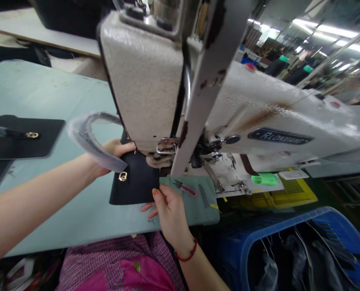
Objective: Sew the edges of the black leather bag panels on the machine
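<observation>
A black bag panel (137,184) lies on the pale green table under the head of a sewing machine (146,81). It carries a gold-coloured metal fitting (123,176) and a curved handle (87,131) wrapped in clear plastic. My left hand (115,151) grips the panel's far left side, partly behind the handle, with the thumb on top. At the near right edge, my right hand (169,204) pinches the panel, thumb above and fingers partly beneath. The machine head hides the panel's far right part and the needle area.
Pink-handled thread snips (185,188) lie right of my right hand. Another black panel (22,137) with a gold fitting rests at left. A blue bin (246,242) holding plastic-wrapped black pieces stands at lower right. A metal bar (210,81) slants before the machine.
</observation>
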The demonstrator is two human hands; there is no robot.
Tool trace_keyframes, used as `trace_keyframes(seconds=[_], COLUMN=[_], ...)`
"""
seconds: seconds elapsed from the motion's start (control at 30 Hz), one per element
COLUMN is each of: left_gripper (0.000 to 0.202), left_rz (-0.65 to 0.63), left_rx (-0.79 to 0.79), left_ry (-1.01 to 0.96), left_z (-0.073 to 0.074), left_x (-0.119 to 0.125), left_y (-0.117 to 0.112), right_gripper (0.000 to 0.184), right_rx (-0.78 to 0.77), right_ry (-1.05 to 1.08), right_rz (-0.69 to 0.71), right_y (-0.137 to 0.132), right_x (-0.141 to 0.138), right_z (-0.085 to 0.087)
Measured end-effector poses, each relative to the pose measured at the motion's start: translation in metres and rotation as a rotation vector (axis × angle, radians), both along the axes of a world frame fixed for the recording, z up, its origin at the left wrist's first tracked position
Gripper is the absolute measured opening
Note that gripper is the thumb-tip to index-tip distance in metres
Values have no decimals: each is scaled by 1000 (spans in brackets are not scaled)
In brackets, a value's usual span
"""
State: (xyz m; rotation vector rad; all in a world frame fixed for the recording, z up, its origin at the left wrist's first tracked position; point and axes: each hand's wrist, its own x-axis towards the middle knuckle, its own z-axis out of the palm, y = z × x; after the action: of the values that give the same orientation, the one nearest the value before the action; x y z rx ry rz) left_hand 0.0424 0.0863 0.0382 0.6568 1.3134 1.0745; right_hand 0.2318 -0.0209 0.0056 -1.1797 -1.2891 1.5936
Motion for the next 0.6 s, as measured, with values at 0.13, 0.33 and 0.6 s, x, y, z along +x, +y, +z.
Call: trace_keyframes(seconds=[0.13,0.33,0.6], left_gripper=[53,53,91], left_rz=[131,533,441], left_rx=[-50,-37,236], left_ry=[-116,-496,-472], left_z=[-26,-51,-40], left_x=[-22,16,69], left_y=[-31,-125,-140], right_gripper=[37,39,37], right_rx=[-28,-151,-127], right_ry=[97,307,292], right_rz=[22,66,83], right_y=[-6,-3,-4], right_x=[2,4,7], right_z=[0,-6,1])
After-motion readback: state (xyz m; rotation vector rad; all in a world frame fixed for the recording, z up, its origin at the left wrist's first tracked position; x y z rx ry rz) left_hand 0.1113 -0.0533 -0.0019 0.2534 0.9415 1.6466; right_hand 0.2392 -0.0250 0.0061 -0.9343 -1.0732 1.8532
